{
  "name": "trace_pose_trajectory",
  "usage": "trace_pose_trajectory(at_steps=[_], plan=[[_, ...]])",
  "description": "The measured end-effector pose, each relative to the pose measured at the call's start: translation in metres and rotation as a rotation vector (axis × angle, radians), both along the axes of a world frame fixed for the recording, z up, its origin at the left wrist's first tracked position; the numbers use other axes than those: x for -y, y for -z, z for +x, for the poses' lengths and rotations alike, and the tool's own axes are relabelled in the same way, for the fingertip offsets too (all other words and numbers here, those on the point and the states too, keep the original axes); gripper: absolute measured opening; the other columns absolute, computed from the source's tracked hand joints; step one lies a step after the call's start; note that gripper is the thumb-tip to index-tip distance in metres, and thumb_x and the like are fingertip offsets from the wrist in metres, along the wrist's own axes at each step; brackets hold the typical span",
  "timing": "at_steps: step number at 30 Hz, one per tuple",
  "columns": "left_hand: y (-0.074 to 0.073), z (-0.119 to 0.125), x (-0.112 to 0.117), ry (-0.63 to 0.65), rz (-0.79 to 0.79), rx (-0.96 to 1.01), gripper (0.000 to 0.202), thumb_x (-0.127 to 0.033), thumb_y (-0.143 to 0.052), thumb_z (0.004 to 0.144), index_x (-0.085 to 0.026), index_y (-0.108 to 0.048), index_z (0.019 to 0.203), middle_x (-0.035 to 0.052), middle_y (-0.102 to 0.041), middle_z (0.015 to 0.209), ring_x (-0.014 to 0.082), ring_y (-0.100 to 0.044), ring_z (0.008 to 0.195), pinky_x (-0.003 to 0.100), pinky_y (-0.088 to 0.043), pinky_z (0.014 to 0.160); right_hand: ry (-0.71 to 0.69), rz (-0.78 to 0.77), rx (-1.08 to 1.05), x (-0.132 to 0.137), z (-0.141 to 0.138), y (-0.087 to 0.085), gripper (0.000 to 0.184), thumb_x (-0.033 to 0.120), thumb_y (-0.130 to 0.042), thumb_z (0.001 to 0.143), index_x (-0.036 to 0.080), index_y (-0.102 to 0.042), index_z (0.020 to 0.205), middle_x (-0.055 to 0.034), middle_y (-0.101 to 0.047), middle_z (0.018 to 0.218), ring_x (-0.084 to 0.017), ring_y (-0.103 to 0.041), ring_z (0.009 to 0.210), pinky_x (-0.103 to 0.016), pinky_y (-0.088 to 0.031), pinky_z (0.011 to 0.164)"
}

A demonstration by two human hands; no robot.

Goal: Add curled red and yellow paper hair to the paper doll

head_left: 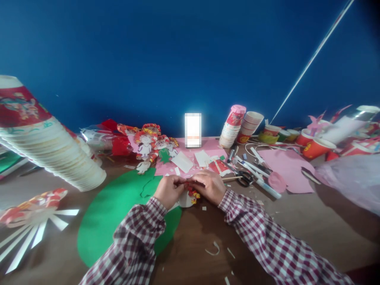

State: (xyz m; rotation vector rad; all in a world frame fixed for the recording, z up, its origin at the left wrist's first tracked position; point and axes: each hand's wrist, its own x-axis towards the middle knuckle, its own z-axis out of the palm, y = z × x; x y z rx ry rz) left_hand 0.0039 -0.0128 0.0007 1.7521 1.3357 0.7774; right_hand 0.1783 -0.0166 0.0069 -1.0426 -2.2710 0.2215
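My left hand (170,190) and my right hand (210,185) meet in the middle, fingertips pinched together on a small red and yellow paper piece (194,195). A white rounded part (185,199) shows just below the fingers; I cannot tell whether it is joined to the piece. Most of what lies between the fingertips is hidden. Under my left hand and wrist spreads a large green paper sheet (109,213). Beyond both hands lies pink paper (164,168) with white paper pieces (182,161) and a red printed scrap (219,167) on it.
A tall leaning stack of paper cups (68,152) stands at left, near a cut-up cup (38,213). Paper cutouts (145,144) are heaped behind. Black-handled scissors (246,178) and pens (257,168) lie right. Cup stacks (230,132) and an orange cup (319,148) stand farther back.
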Motion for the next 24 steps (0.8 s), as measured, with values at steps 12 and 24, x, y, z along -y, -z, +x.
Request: trace_pose_trajectory(at_steps=[12, 24], plan=[[-0.0080, -0.0012, 0.0015, 0.008, -0.029, -0.030, 0.025, -0.022, -0.051, 0.066, -0.009, -0.067, 0.081, 0.0072, -0.067, 0.070, 0.0142, -0.056, 0.059, 0.023, -0.043, 0.054, -0.098, -0.006, -0.019, -0.0020, 0.0033, 0.0044, 0.021, 0.029, -0.046, 0.085, 0.023, -0.064, 0.093, -0.0026, -0.061, 0.086, -0.014, -0.054, 0.079, -0.024, -0.040, 0.068], [-0.0054, -0.0011, 0.0001, 0.052, 0.064, -0.073, 0.027, -0.027, -0.050, 0.070, -0.014, -0.068, 0.087, 0.0023, -0.065, 0.064, 0.0129, -0.055, 0.059, 0.021, -0.042, 0.052, -0.065, 0.014, -0.002, -0.0019, 0.0021, 0.0000, 0.020, 0.027, -0.045, 0.086, 0.023, -0.064, 0.087, -0.0017, -0.062, 0.081, -0.013, -0.055, 0.077, -0.024, -0.040, 0.071]])
